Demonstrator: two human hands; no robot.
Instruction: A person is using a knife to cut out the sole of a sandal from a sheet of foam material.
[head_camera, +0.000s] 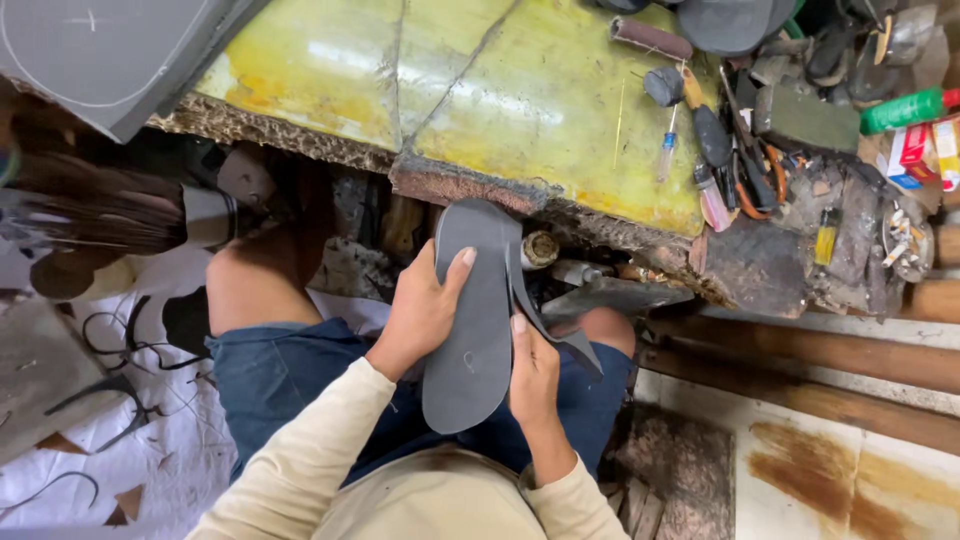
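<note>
**Head view: two hands on a grey shoe sole above the lap**

Head camera looks down on a seated person in blue shorts and a cream long-sleeved top. Far left of the grip, a dark brush (95, 215) lies beside white sheeting (170, 450) strewn with thin dark offcuts.

The left hand (420, 310) comes up from the lower left, forearm angled across the thigh, wrist slightly bent back. Its palm lies against the left edge of the grey sole (475, 320), thumb stretched flat over the top face with the nail pointing up, the other fingers hidden behind. So the left grip is pressed onto the sole, thumb on one side and fingers on the other.

The sole stands roughly upright between both hands, rounded heel end low over the lap, the other end rising toward the worktop edge. A darker strip (545, 320) peels away from its right edge and juts out to the right.

The right hand (535, 375) rises from below, forearm nearly vertical, thumb laid along the sole's right edge just where the strip parts from it. Its fingers curl behind, so this grip too pinches the sole.

Above the grip is a yellow-stained worktop (500, 90). To the upper right lie a screwdriver (668, 145), pliers with orange handles (755, 175) and a green bottle (905, 108).
</note>
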